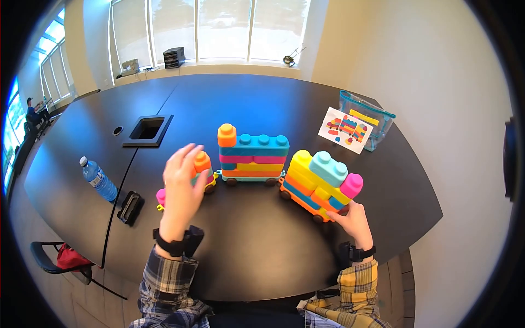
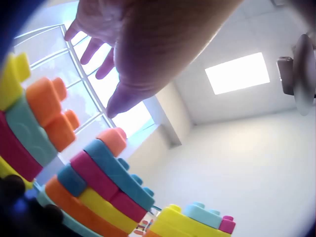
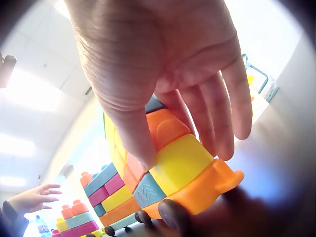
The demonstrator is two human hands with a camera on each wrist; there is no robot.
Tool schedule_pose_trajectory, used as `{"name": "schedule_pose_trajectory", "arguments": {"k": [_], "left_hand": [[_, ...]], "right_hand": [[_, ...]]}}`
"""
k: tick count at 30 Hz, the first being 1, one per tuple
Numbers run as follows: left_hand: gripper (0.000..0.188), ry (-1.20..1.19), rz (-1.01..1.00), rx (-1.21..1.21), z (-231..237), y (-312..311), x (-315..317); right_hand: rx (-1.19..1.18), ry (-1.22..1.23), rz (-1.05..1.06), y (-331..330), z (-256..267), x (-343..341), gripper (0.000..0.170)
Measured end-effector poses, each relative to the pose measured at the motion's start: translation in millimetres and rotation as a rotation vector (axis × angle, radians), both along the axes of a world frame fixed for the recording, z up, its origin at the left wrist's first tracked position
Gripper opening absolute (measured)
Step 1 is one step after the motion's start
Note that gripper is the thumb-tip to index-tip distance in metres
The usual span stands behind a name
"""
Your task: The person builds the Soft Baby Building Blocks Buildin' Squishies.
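Observation:
A train of toy building blocks on wheels stands on the black table, in three linked wagons. My right hand point(image 1: 354, 223) holds the rear end of the right wagon point(image 1: 311, 185), thumb on the near side and fingers round the far side. Yellow, orange and blue blocks make up this wagon, with a light blue and a pink one on top. My left hand point(image 1: 183, 177), fingers spread, is raised in front of the left wagon point(image 1: 202, 163) and hides much of it. The middle wagon point(image 1: 253, 158) stands between the hands, an orange block on its left end.
Behind the right wagon, a picture card point(image 1: 345, 130) of a block train leans on a clear zip bag point(image 1: 383, 123). At the left are a water bottle point(image 1: 99, 179) and a black case point(image 1: 130, 208). A square opening point(image 1: 149, 130) is set in the table point(image 1: 262, 235).

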State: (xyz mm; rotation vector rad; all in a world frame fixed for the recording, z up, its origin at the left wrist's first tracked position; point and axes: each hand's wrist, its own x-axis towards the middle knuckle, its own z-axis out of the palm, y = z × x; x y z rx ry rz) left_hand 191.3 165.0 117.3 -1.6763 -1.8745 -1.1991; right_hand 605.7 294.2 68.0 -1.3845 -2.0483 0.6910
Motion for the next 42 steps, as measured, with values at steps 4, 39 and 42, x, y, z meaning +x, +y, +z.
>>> {"name": "schedule_pose_trajectory", "arguments": {"k": [4,39,42], "left_hand": [[0.075,0.067,0.214,-0.225,-39,-22,-26],[0.016,-0.456,0.467,0.285,-80,-215,-47],[0.025,-0.450,0.647,0.291,-94,-232,-59]], "right_hand": [[-0.005,-0.001,-0.005,2,-2,0,0.055],[0.290,0.392,-0.189,-111,-21,61,0.017],[0.265,0.604,-0.227,-114,-28,67,0.019]]}}
